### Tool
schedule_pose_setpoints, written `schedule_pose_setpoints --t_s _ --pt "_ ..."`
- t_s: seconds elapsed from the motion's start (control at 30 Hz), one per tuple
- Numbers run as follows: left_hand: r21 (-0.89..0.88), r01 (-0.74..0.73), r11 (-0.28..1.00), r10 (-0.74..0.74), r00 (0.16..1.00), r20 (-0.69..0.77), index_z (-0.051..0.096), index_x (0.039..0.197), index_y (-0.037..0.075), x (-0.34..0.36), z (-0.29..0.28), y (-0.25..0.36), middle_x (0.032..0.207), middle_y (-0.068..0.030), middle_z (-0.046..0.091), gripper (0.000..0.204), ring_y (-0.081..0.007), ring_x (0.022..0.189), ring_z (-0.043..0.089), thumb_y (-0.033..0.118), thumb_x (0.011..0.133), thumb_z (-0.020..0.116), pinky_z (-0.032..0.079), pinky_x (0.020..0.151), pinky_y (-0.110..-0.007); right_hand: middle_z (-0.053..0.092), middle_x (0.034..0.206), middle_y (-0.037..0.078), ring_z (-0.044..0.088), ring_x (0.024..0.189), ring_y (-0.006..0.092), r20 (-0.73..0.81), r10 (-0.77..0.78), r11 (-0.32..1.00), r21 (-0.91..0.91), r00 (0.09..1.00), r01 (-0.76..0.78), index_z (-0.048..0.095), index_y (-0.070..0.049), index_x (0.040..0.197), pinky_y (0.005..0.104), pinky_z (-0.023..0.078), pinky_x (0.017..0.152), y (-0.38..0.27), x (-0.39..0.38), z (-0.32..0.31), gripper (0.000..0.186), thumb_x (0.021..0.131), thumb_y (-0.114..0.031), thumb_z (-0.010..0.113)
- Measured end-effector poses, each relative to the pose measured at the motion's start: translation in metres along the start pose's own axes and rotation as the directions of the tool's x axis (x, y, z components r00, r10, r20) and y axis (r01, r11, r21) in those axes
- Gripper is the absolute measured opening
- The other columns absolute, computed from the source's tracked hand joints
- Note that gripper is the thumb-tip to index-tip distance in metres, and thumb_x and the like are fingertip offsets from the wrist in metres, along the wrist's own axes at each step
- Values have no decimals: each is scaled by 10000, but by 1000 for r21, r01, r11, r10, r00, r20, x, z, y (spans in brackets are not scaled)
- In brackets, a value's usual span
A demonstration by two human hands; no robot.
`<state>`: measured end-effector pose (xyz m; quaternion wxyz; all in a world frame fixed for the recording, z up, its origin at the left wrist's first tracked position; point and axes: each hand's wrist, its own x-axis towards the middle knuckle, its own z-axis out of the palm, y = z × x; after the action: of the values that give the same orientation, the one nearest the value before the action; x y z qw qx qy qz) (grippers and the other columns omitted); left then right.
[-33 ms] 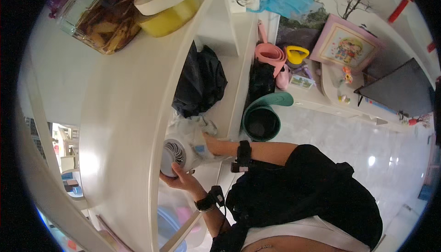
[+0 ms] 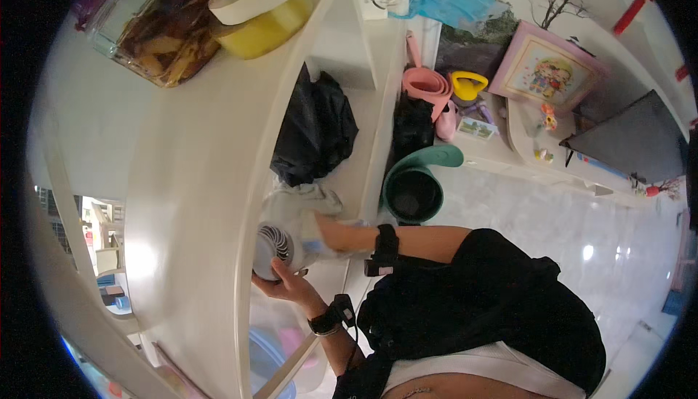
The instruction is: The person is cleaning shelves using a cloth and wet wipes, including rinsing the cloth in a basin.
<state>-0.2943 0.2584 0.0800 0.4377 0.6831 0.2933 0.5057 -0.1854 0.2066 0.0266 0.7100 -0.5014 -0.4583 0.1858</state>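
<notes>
My left hand (image 2: 285, 283) is wrapped round the lower edge of a small white-and-grey fan (image 2: 275, 245), thumb over its dark slatted grille. The fan is tilted at the front of the shelf. Beside its pale body, my right hand (image 2: 338, 235) is smeared by motion, so its fingers cannot be made out. Something whitish with a light blue patch shows blurred beneath that hand. Just beyond lies a crumpled pale grey cloth (image 2: 316, 199) on the shelf, with a black fabric bundle (image 2: 316, 130) behind it.
Above the hands runs a white shelf top (image 2: 196, 203) carrying tape rolls (image 2: 265, 25) and a glass jar (image 2: 156, 43). A green bin (image 2: 413, 194) stands on the floor to the right. A blue basin (image 2: 269, 359) sits below. Pink scoops (image 2: 429, 86) lie farther back.
My right hand has shifted slightly left beside the fan and is more blurred. My left hand keeps its hold.
</notes>
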Motion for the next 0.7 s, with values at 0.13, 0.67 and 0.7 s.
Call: schedule_pose_setpoints --t_s 0.13,0.67,0.7 --pt "92 -38 995 44 997 -63 398 1310 -3 3 2 -2 1308 -156 431 523 -266 1167 450 249 894 590 388 980 -401 454 1290 224 410 1227 338 44 -20 962 -271 999 31 496 24 1206 413 286 1054 -32 19 4 379 890 -185 483" --pt "41 -15 999 15 1000 -6 386 1318 4 2 -4 -12 1314 -166 421 567 -283 1171 453 312 889 591 433 954 -418 572 1121 165 534 1030 348 91 244 686 -720 965 -106 554 0 1127 391 429 912 75 -63 -62 432 717 -120 617" --pt "39 -33 999 33 999 0 387 1318 6 3 -5 -11 1319 -167 417 565 -285 1172 453 310 888 592 433 954 -417 574 1111 157 542 1008 345 49 341 618 -764 939 -184 567 5 1110 397 432 906 70 -59 -67 424 702 -100 612"
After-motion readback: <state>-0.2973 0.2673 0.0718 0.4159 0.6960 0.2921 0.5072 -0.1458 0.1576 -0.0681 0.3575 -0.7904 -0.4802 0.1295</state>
